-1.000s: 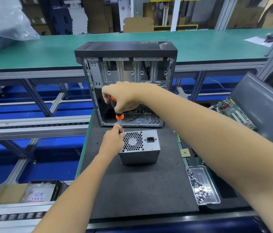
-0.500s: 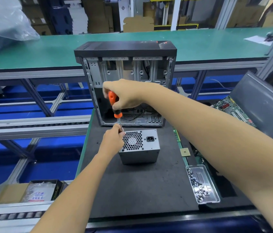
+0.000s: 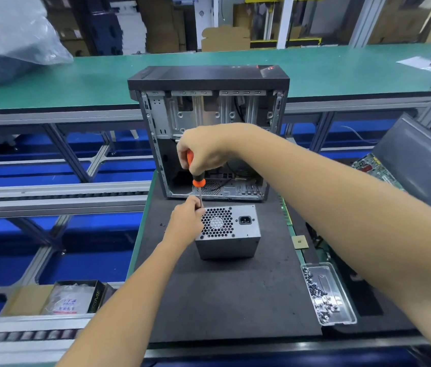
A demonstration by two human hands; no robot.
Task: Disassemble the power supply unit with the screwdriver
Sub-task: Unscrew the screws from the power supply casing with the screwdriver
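Note:
A grey metal power supply unit (image 3: 229,234) stands on the dark mat (image 3: 225,295), its honeycomb fan grille and black power socket facing up. My right hand (image 3: 203,147) grips the orange-and-black handle of a screwdriver (image 3: 196,176), held upright over the unit's top left corner. My left hand (image 3: 186,217) pinches the screwdriver's metal shaft low down, right at that corner, and hides the tip and the corner itself.
An open black computer case (image 3: 209,133) stands just behind the unit. A clear tray (image 3: 328,295) with several screws lies at the mat's right edge, near a small square chip (image 3: 299,242). Circuit boards (image 3: 376,170) and a grey panel (image 3: 421,160) lie far right; boxes (image 3: 74,300) sit lower left.
My right hand has turned slightly on the handle and shifted a little. The left hand and the power supply unit stay where they were.

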